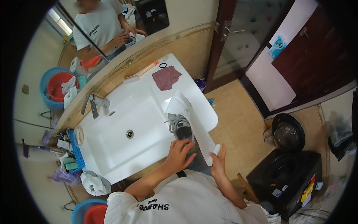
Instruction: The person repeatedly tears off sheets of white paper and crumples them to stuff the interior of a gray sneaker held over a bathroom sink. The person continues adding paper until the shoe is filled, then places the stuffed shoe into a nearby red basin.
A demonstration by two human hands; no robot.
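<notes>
A grey lace-up shoe [182, 128] sits at the right front edge of the white sink counter, partly covered by a long strip of white tissue paper [200, 131]. The strip's far end spreads loosely over the shoe's upper part. Its near end is bunched between the thumb and fingers of my right hand [219, 162], off the counter's edge. Beside the shoe's dark end, my left hand [179, 155] has its fingers apart and holds nothing; whether the fingertips touch the shoe I cannot tell.
The white basin [112, 143] lies to the left, with a metal faucet [97, 104] behind. A folded mauve cloth [166, 78] and an orange-handled brush [143, 71] lie on the counter. A blue basket [77, 153] stands far left; a black washing machine [285, 179] is at right.
</notes>
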